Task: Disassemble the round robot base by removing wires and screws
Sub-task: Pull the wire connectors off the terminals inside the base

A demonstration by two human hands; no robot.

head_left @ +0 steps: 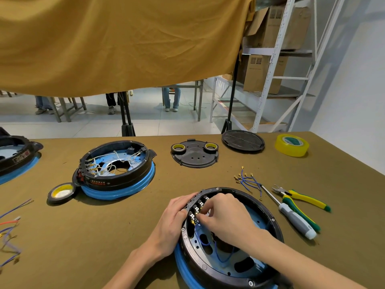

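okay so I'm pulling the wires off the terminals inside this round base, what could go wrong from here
1. Your right hand pinches at the terminals in a tight spot; tugging the thin blue wire itself could snap it or bend a terminal.
2. Only your left hand steadies the base rim; a hard pull could make the base jump.
3. The cutters and screwdriver lie close beside your right forearm, so a sudden jerk back could hit them.

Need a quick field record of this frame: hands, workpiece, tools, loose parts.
left hand: braces the outer rim of the round base
right hand: fingers curled at the terminals inside the rim; grip hidden
wire in base: blue wire still attached
removed wires: blue bundle on the table, right of the base
tools: screwdriver, cutters
other: second base; yellow tape
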